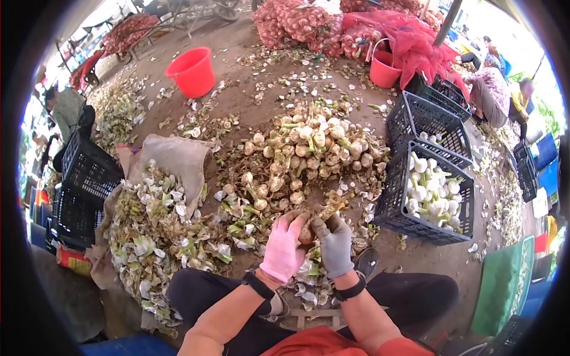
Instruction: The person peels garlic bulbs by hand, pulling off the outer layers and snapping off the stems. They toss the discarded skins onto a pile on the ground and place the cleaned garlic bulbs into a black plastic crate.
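Observation:
My left hand (285,247), in a pink glove with bare fingertips, is closed around a garlic bulb (306,234) between my knees. My right hand (333,244), in a grey glove, has its fingers bent against the other side of the same bulb and its dry stalk. Just beyond both hands lies a heap of untrimmed garlic (314,139) with roots and dirt on it. Peeled white garlic bulbs (433,199) fill part of a black crate (395,204) to the right. Husks and cut leaves (154,237) are piled at the left.
Another black crate (409,115) stands behind the filled one. Red buckets (193,74) and red net sacks of garlic (297,26) are farther back. Black crates (83,184) are stacked at left, beside a seated person. Other people sit at right, beyond a green container (504,285).

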`<move>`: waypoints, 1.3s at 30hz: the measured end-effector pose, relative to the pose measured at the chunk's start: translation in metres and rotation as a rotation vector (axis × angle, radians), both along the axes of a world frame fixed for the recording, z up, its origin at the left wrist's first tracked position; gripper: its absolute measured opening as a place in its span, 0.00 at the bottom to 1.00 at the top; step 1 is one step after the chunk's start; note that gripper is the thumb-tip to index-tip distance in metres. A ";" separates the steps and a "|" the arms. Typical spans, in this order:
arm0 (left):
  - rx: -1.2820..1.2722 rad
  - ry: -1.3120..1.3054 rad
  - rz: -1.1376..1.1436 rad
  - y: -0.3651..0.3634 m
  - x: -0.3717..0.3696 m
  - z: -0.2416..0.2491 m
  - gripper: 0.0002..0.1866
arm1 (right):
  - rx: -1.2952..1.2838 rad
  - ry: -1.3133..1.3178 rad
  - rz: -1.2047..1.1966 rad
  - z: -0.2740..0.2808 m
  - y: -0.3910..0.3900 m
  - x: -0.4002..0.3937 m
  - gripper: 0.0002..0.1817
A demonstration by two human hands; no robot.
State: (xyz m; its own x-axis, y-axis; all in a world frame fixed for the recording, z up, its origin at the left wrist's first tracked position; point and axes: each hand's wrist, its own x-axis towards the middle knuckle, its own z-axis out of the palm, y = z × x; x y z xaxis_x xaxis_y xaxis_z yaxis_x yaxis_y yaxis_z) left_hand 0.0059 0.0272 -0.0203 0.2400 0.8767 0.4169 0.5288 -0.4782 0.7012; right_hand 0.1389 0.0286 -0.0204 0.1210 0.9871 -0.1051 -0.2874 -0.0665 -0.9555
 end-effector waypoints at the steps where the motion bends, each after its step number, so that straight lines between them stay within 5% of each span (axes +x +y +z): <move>1: -0.013 0.009 0.010 0.000 -0.002 0.004 0.37 | -0.020 0.000 0.046 0.001 0.000 0.001 0.14; 12: -0.315 -0.180 0.010 0.000 -0.013 0.012 0.40 | 0.141 -0.243 0.068 -0.001 -0.002 0.007 0.15; 14: -0.552 -0.716 -0.151 0.002 -0.014 0.013 0.38 | 0.095 -0.156 0.023 -0.006 -0.003 0.015 0.13; 19: -0.737 -0.918 -0.254 0.003 -0.018 0.013 0.30 | 0.125 -0.159 -0.040 -0.003 -0.003 0.024 0.13; 21: -1.082 -1.240 -0.366 0.004 -0.024 0.012 0.30 | 0.139 -0.116 0.054 0.007 -0.001 0.029 0.12; 27: -1.165 -1.052 -0.228 0.003 -0.028 0.027 0.31 | 0.035 0.018 0.161 0.022 -0.011 0.034 0.12; 30: -0.945 -0.994 -0.198 -0.005 -0.023 0.032 0.33 | 0.004 0.014 0.135 0.025 -0.013 0.030 0.12; 35: -1.087 -1.149 -0.271 -0.009 -0.030 0.038 0.34 | -0.068 0.020 0.062 0.029 0.000 0.032 0.12; 37: -1.105 -1.200 -0.388 -0.011 -0.032 0.043 0.34 | 0.015 -0.012 0.053 0.012 0.012 0.040 0.15; 39: -1.122 -1.205 -0.378 -0.011 -0.033 0.042 0.35 | 0.066 -0.381 0.002 -0.004 0.021 0.047 0.13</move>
State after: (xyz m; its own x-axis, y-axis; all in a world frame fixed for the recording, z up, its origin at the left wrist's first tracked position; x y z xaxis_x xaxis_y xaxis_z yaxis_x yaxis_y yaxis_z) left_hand -0.0274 0.0159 0.0215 0.5232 0.8182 -0.2384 -0.5410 0.5350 0.6489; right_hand 0.1859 0.0497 -0.0244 0.1367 0.9906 0.0108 0.0894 -0.0015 -0.9960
